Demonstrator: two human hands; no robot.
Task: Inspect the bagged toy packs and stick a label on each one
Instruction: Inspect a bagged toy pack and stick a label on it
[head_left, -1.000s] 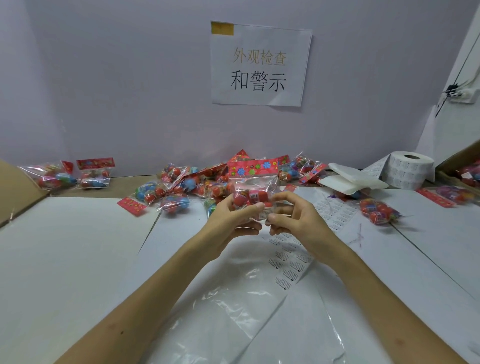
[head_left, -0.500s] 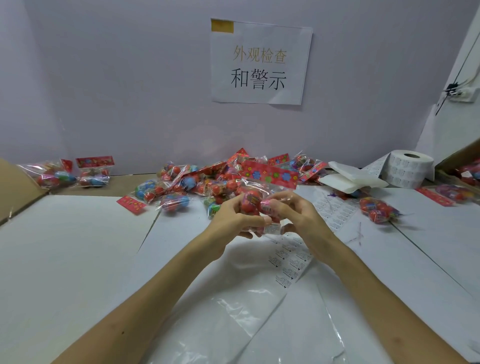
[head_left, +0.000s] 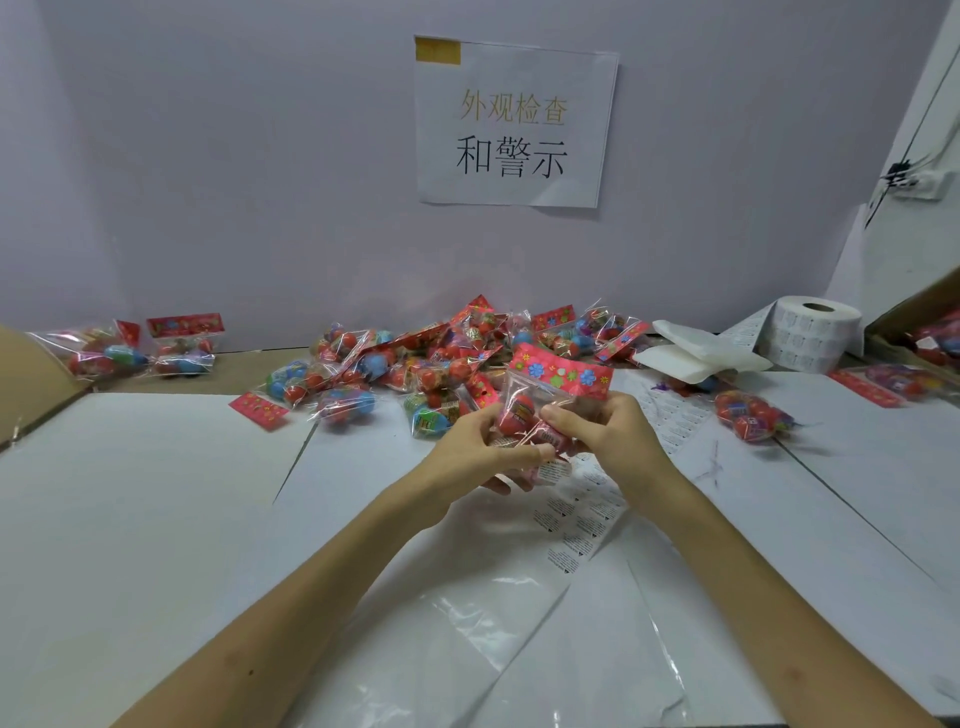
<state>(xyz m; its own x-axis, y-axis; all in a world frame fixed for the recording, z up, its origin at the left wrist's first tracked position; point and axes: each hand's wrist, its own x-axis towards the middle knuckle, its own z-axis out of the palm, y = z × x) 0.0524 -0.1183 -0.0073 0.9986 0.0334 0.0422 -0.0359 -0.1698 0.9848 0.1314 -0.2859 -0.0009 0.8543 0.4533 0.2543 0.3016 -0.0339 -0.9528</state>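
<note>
One toy pack (head_left: 521, 413), fingers of left hand (head_left: 470, 457), right hand (head_left: 618, 441) gripping it — pack heap (head_left: 415, 364) behind

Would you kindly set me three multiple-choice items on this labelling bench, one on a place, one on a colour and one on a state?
1. Where does the roll of labels stand?
A. at the far left
B. at the far right, towards the back
C. at the near edge

2. What colour is the header card of the held pack?
A. red with printed flowers
B. plain green
C. black

3. How is that pack held?
A. it lies untouched
B. by one hand alone
C. by the left hand and the right hand together

Answers: 1 B, the roll sits at the right end, behind the loose packs. 2 A, the card is red with coloured flowers on it. 3 C, both hands curl round the pack above the table.
</note>
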